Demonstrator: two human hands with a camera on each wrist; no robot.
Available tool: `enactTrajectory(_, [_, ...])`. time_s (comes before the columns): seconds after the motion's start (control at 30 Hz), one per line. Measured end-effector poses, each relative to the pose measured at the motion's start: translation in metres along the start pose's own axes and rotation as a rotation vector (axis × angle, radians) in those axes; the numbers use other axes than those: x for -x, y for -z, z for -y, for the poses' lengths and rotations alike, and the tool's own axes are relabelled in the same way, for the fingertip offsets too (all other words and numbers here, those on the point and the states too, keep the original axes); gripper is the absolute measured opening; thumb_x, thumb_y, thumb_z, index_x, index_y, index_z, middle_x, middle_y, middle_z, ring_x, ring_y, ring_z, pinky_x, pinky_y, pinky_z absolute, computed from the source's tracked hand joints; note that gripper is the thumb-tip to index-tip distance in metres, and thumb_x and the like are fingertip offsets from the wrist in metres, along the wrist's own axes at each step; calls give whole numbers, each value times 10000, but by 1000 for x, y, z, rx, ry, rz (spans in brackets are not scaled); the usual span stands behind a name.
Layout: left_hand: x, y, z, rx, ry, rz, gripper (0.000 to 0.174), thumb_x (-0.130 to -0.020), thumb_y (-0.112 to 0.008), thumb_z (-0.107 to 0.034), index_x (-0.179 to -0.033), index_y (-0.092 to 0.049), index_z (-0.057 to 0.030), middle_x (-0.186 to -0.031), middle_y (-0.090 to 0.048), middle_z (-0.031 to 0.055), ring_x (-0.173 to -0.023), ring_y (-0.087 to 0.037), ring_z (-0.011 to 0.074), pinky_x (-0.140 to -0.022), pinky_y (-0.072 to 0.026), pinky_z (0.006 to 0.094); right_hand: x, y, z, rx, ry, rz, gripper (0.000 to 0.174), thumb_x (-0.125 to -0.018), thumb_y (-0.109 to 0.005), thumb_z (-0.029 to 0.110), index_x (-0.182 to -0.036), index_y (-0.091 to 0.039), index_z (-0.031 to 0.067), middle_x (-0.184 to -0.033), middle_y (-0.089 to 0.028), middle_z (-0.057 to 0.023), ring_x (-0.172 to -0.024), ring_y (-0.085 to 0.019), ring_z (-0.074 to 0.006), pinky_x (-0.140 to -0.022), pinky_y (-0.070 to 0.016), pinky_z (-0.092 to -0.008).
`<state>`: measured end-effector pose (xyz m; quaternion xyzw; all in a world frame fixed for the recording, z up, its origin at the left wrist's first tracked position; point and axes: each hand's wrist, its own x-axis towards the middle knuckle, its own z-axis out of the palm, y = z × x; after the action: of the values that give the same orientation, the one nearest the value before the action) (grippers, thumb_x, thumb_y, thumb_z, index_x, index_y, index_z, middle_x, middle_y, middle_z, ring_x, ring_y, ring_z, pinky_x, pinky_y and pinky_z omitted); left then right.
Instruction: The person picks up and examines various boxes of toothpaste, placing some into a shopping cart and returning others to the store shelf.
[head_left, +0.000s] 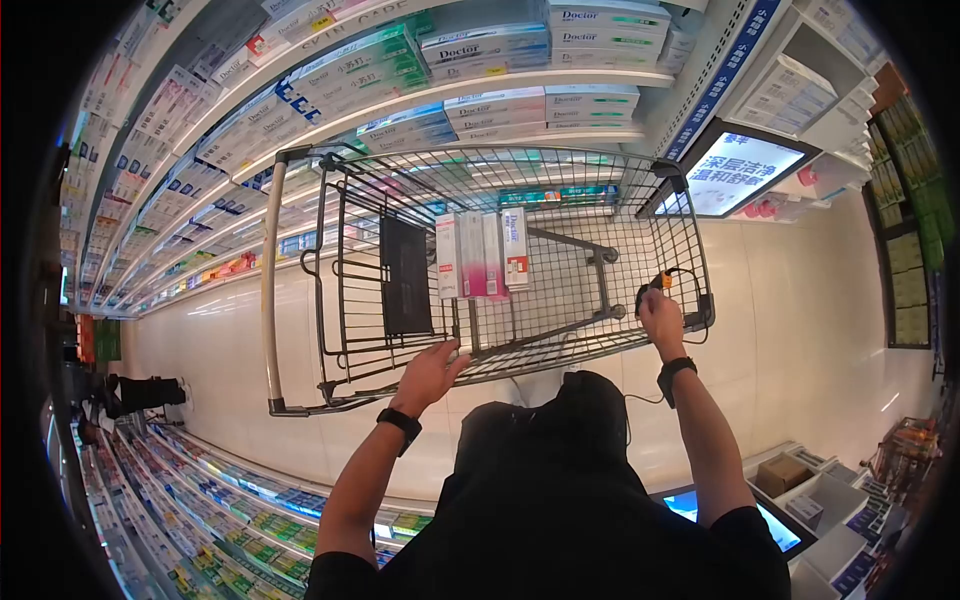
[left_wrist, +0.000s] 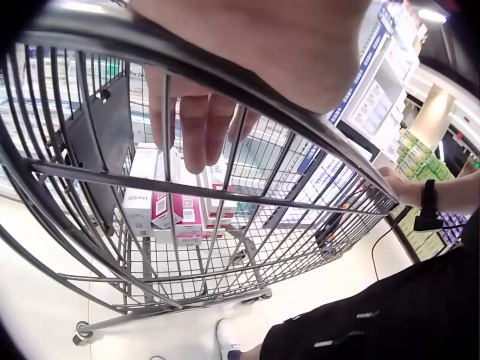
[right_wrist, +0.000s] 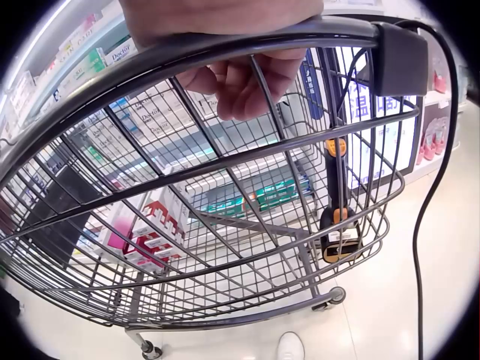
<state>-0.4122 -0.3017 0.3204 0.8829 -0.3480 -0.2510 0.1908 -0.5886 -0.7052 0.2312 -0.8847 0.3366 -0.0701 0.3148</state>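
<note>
My left hand [head_left: 428, 378] rests over the near rim of the metal shopping cart [head_left: 273, 250]; in the left wrist view its fingers [left_wrist: 196, 135] hang fairly straight inside the cart. At the cart's right corner, my right hand [head_left: 662, 322] lies over the rim, its fingers [right_wrist: 251, 94] curled round inside. A black and orange device [right_wrist: 339, 232] sits in that corner, below the hand and apart from it. White boxes [head_left: 447, 255], pink-and-white boxes [head_left: 480, 255] and a white and red box [head_left: 515, 250] stand together in the cart, right of the black panel [head_left: 405, 275].
Shelves of toothpaste boxes [head_left: 485, 50] run behind the cart and along the left. A lit screen [head_left: 735, 170] stands at the back right. Teal boxes [head_left: 560, 196] show through the mesh. A black cable [right_wrist: 427, 202] hangs by the right corner. Another person [head_left: 145, 392] is at far left.
</note>
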Motion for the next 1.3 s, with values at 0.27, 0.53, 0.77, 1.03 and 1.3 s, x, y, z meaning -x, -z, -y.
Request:
enactTrajectory(0.27, [0,4,-3,-59,53,-46,373,-928,-553,-330,-1124,-593,-15,-983,-644,210,-904,-612,390,-782,-496,451,1,3,11,-147,-10,78,101,-839,-569,112,-849,-625,29,-699,-622,-178,-664,-620,-366,-588,-478,-443])
enactTrajectory(0.53, [-16,1,-8,102,247,50,393,-926,-566,-338,-1134,-594,-6,-999,-653,203,-925,-623,375,-787,-514,441,-7,9,5,-265,-56,274,178,-823,-622,131,-956,-623,14,-759,-655,-156,-695,-642,-324,-639,-514,-384])
enactTrajectory(0.77, [-135,-66,79,788,600,151,480,-925,-541,-445,-946,-617,29,-791,-637,125,-730,-619,216,-678,-486,346,-96,7,99,-183,168,596,428,-834,-664,216,-1171,-552,-22,-1104,-589,-224,-1046,-567,-388,-903,-461,-433])
enactTrajectory(1.03, [-178,-148,134,1485,1250,-60,731,-895,-506,-598,-1372,-407,-53,-1157,-555,160,-1031,-576,304,-846,-449,460,-207,-206,202,-89,427,770,526,-822,-665,291,-1204,-524,-42,-1135,-573,-248,-1072,-550,-418,-920,-461,-443])
enactTrajectory(1.3, [-199,-161,149,1851,1208,-263,608,-885,-540,-602,-1199,-500,-83,-1067,-560,77,-982,-546,221,-853,-447,405,-261,-361,223,300,488,737,411,-826,-623,241,-1111,-539,-42,-1130,-589,-217,-1097,-555,-365,-901,-491,-442])
